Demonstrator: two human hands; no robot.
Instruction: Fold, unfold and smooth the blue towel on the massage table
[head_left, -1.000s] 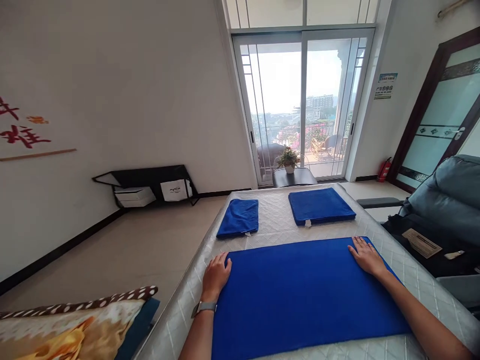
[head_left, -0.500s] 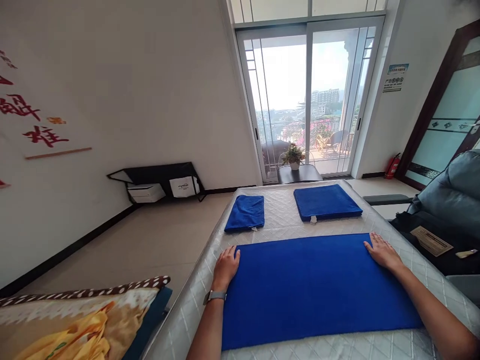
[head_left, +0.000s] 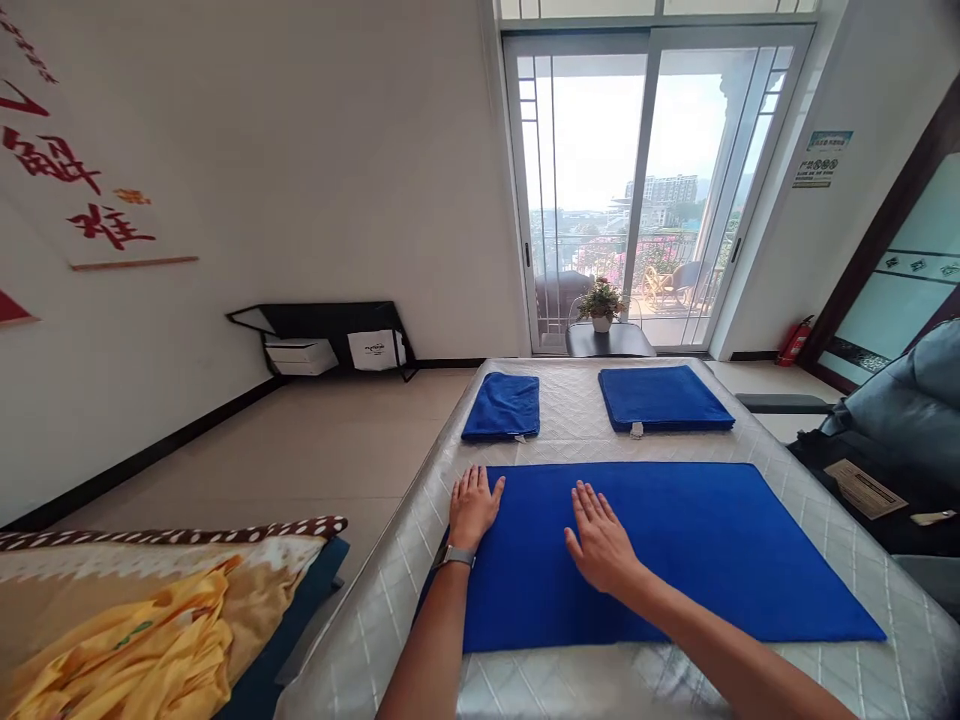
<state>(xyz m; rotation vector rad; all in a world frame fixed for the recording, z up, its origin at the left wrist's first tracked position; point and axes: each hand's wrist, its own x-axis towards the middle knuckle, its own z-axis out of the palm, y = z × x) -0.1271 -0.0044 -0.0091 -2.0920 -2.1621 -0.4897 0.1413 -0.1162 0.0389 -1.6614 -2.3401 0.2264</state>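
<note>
A blue towel [head_left: 697, 560] lies spread flat on the white quilted mattress [head_left: 559, 410]. At the towel's far left corner rests my left hand [head_left: 472, 508], fingers stretched forward, a watch on its wrist. My right hand [head_left: 600, 540] is flat over the left-middle part of the cloth, fingers out and thumb apart. Neither hand grips anything. Beyond them, a small folded blue towel [head_left: 501, 405] sits at the far left of the mattress. A larger folded blue stack [head_left: 666, 398] with a white tag is at the far right.
Bedding with a yellow cloth [head_left: 150, 640] lies at the lower left. A dark armchair [head_left: 900, 420] stands on the right. Past the mattress are a chair with a potted plant [head_left: 601, 305] and a sliding glass door [head_left: 645, 200]. A black rack [head_left: 330, 335] is by the wall.
My right hand has moved left from the towel's far right corner to its left-middle part. My left hand stays near the far left corner. The view has shifted slightly.
</note>
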